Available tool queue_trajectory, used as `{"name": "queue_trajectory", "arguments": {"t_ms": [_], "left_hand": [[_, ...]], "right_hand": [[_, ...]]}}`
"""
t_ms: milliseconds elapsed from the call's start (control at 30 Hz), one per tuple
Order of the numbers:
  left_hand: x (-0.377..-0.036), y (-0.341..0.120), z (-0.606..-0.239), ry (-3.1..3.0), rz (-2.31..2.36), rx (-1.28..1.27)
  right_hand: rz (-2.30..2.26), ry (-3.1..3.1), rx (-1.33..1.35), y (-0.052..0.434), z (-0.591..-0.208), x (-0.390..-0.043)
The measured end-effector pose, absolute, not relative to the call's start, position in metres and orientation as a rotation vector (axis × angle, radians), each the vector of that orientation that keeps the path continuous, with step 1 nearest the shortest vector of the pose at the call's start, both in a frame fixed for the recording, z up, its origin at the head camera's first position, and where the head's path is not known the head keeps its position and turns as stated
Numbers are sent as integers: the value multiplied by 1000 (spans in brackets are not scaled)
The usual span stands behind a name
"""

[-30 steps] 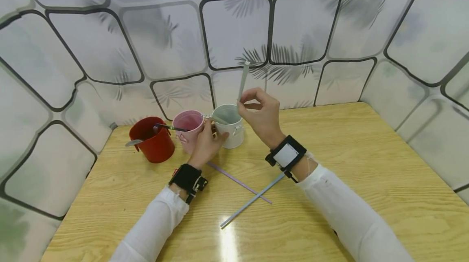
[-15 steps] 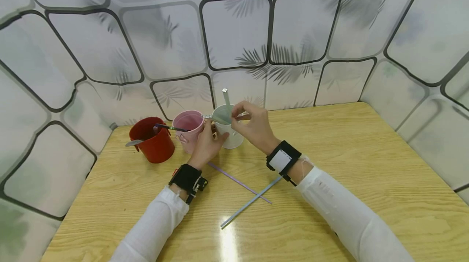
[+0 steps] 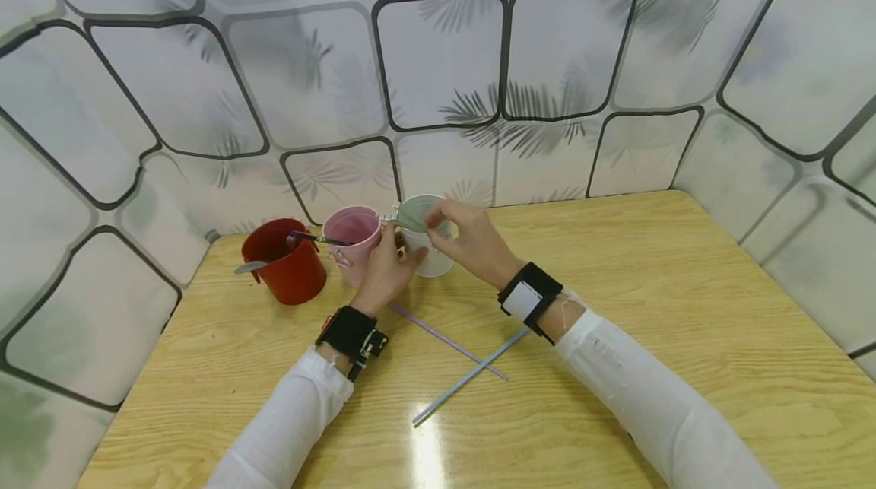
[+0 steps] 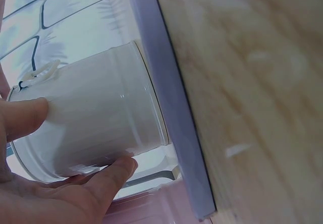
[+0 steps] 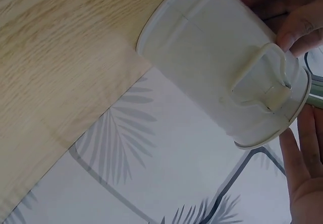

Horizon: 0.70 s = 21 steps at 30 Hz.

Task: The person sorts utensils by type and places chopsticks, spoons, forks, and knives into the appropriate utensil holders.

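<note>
My left hand (image 3: 390, 268) grips the white bucket (image 4: 101, 113), thumb on one side and fingers on the other, as the left wrist view shows. The bucket stands on the table. Over its rim, the right hand (image 3: 472, 242) has thumb and fingertips together on a pale green straw (image 5: 316, 90) that leans into the bucket. Most of this straw is hidden by hand and bucket in the head view. More pale green pieces with whitish ends (image 3: 387, 217) stick out over the bucket's left rim.
Left of the white bucket stand a pink bucket (image 3: 356, 268) and a red bucket (image 3: 294, 280). A dark stick (image 3: 318, 237) spans their rims; a grey spoon-like end (image 3: 249, 266) juts from the red one. A purple straw (image 3: 438, 335) and a blue straw (image 3: 452, 390) cross on the table.
The right hand has come down and left to the white bucket's rim. The green straw, upright above the bucket before, is lowered and tipped left into it. The left hand stays put.
</note>
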State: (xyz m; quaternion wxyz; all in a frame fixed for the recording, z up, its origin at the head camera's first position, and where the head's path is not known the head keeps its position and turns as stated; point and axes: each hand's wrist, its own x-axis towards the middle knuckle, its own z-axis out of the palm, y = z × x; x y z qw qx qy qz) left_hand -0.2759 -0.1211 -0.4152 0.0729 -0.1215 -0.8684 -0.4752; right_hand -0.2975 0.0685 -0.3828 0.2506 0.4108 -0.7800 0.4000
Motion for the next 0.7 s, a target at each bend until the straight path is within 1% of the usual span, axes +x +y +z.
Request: {"name": "queue_trajectory", "arguments": {"t_ms": [700], "left_hand": [[-275, -122, -415, -2608, -1455, -376]], "right_hand": [[890, -2331, 1091, 72, -384, -300]]}}
